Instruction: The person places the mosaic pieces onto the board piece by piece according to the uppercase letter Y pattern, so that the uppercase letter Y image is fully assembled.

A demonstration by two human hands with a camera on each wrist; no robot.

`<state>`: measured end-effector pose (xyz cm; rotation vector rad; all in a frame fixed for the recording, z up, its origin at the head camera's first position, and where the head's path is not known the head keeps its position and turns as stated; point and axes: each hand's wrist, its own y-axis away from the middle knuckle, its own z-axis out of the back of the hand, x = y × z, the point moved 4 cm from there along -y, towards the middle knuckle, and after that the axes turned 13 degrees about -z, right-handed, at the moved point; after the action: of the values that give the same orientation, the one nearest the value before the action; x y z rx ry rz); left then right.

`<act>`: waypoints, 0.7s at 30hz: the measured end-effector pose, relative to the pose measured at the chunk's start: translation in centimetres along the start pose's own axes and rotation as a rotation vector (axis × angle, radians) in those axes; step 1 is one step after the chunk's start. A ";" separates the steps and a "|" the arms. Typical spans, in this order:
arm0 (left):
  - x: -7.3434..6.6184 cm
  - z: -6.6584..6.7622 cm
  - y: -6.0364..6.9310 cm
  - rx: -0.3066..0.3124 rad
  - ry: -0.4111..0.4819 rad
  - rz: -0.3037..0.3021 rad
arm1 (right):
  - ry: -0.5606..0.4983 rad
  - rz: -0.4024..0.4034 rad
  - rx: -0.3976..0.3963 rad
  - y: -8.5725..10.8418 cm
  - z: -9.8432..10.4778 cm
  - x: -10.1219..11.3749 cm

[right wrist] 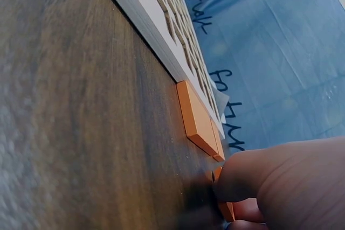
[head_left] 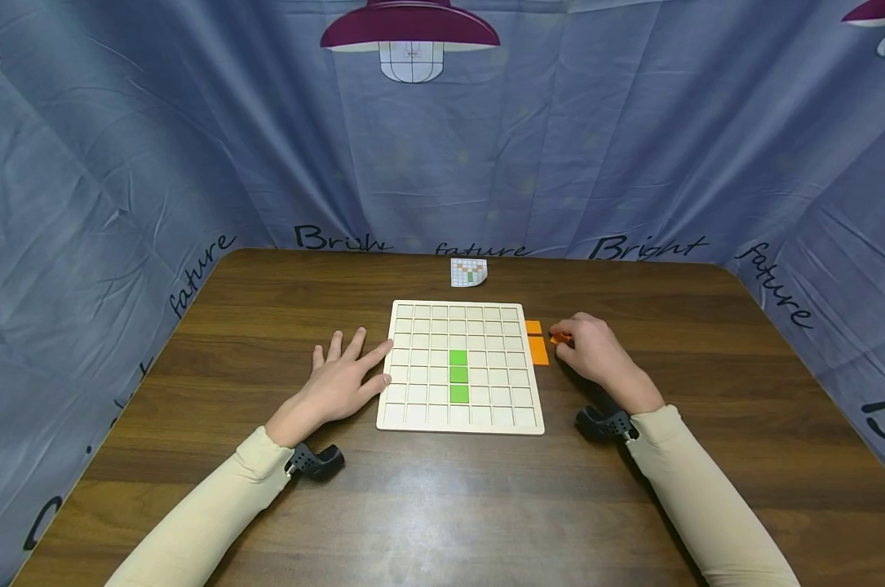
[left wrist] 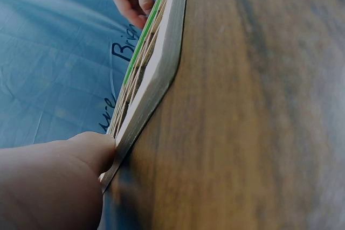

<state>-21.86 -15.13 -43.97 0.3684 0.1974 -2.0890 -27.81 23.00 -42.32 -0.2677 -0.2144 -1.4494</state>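
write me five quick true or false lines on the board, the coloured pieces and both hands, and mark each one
1. Three green squares form one column on the board. True.
2. The left hand grips a green square. False: its fingers are spread, touching the board's left edge.
3. The right hand holds an orange piece. True.
4. The flat orange pieces on the table lie by the board's left edge. False: they lie by its right edge.
5. A small printed card lies beyond the board's far edge. True.
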 end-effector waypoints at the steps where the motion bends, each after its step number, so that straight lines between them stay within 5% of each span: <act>1: 0.0 0.0 0.0 -0.001 0.003 -0.001 | -0.003 0.001 0.000 0.0 0.0 0.0; 21: 0.0 0.0 0.0 0.004 0.006 0.001 | -0.019 0.013 -0.005 0.2 0.2 0.5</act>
<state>-21.86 -15.17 -43.98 0.3768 0.1968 -2.0875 -27.59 22.64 -41.96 -0.2865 -0.2248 -1.4348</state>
